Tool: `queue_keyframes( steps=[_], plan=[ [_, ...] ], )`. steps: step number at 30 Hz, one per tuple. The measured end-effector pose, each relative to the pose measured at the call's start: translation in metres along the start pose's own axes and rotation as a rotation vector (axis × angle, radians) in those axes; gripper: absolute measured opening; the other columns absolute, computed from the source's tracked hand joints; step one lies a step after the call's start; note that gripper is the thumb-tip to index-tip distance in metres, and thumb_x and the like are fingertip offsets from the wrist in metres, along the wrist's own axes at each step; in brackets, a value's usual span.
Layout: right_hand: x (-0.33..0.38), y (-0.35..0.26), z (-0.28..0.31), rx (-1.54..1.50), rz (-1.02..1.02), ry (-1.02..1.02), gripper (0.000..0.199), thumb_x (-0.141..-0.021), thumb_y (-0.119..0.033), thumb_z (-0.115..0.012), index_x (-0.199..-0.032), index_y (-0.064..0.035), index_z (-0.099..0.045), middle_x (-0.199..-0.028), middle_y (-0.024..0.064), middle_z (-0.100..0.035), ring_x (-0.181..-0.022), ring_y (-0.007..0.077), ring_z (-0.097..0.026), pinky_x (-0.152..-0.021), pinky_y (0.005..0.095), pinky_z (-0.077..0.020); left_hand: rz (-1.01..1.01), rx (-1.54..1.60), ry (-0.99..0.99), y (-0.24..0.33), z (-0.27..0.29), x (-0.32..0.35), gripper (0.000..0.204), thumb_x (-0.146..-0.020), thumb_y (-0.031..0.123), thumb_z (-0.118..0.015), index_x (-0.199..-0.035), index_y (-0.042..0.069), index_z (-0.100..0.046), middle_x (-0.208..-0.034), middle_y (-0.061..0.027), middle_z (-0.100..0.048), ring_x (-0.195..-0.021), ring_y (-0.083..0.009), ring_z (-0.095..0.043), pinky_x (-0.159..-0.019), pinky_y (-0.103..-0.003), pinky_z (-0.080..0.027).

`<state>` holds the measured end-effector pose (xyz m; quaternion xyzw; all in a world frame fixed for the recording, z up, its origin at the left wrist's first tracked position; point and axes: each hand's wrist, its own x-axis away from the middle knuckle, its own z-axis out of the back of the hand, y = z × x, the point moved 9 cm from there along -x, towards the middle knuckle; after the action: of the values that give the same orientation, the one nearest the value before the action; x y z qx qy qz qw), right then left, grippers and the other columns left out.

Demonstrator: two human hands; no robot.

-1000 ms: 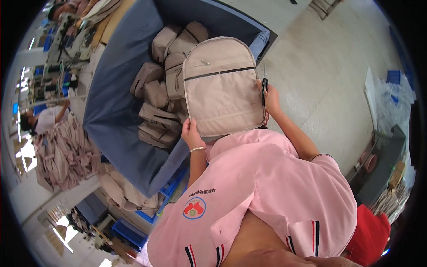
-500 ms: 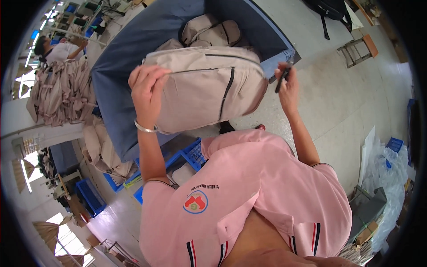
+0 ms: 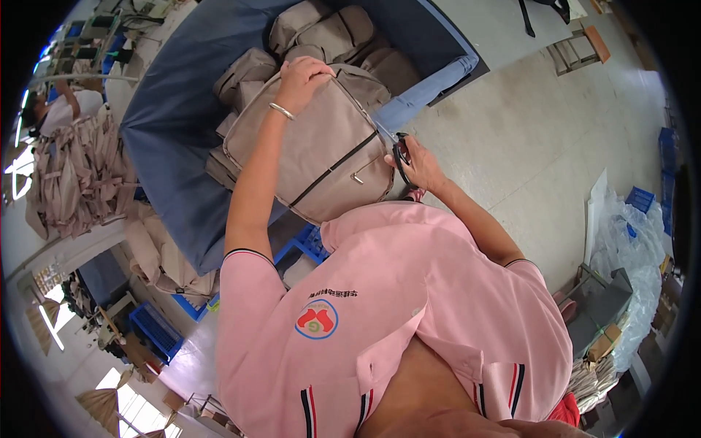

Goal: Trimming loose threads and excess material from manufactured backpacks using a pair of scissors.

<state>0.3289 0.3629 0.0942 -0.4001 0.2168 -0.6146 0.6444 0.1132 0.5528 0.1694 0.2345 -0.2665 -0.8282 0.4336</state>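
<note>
A beige backpack [image 3: 314,139] leans in front of me at the near edge of a blue fabric-lined bin. Its broad panel faces me, with a dark band running diagonally across and a small zip pull near its right side. My left hand [image 3: 303,82] is closed over the bag's top edge. Black-handled scissors [image 3: 399,159] are in my right hand [image 3: 425,169], fingers around the handles. Their blades point up and to the left, beside the bag's right edge; whether they touch it I cannot tell.
Several more beige bags [image 3: 339,33] lie in the blue bin [image 3: 164,139]. Beige pieces hang in a bundle [image 3: 80,171] at the left, near another person [image 3: 69,109]. Blue crates [image 3: 157,328], a wooden stool [image 3: 584,47] and clear plastic wrap [image 3: 631,270] stand around.
The backpack has been turned so a different, broader panel faces me. My left hand has shifted right and farther away along its top. My right hand brought the scissors left and nearer, beside the bag.
</note>
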Motion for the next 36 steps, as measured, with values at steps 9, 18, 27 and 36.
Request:
queue_keyframes(
  steps=[9, 18, 27, 36],
  plan=[
    [-0.023, -0.009, -0.014, 0.075, -0.067, -0.079, 0.07, -0.084, -0.063, -0.059, -0.11, 0.001, -0.05, -0.096, 0.0229, -0.062, -0.086, 0.04, -0.062, -0.071, 0.0461, -0.0484, 0.0, 0.075, -0.05, -0.014, -0.011, -0.002, 0.011, -0.087, 0.023, -0.064, -0.088, 0.018, -0.073, -0.098, 0.0042, -0.066, -0.11, -0.0176, -0.053, -0.103, -0.045, -0.023],
    [-0.024, -0.015, -0.008, 0.136, -0.004, -0.01, 0.069, -0.082, -0.065, -0.059, -0.1, 0.0006, -0.051, -0.093, 0.0243, -0.064, -0.087, 0.0416, -0.064, -0.072, 0.0487, -0.0492, -0.011, 0.078, -0.048, -0.017, -0.012, -0.002, 0.011, -0.086, 0.023, -0.064, -0.089, 0.017, -0.074, -0.098, 0.0028, -0.067, -0.109, -0.0178, -0.054, -0.101, -0.039, -0.027],
    [-0.023, -0.015, -0.013, 0.178, -0.056, -0.03, 0.062, -0.084, -0.063, -0.059, -0.094, -0.002, -0.049, -0.072, 0.0181, -0.062, -0.07, 0.0404, -0.063, -0.063, 0.0471, -0.0478, 0.003, 0.095, -0.045, -0.015, -0.014, -0.004, 0.012, -0.086, 0.022, -0.064, -0.09, 0.016, -0.074, -0.099, 0.0013, -0.067, -0.106, -0.0182, -0.056, -0.101, -0.038, -0.028],
    [-0.014, -0.008, -0.033, 0.127, -0.078, 0.023, 0.058, -0.086, -0.06, -0.06, -0.09, -0.0026, -0.048, -0.061, 0.0204, -0.059, -0.062, 0.0438, -0.061, -0.054, 0.0486, -0.0472, 0.002, 0.11, -0.061, -0.016, -0.018, -0.006, 0.012, -0.084, 0.023, -0.065, -0.089, 0.016, -0.074, -0.096, 0.0018, -0.067, -0.104, -0.0179, -0.056, -0.098, -0.037, -0.03]
  ],
)
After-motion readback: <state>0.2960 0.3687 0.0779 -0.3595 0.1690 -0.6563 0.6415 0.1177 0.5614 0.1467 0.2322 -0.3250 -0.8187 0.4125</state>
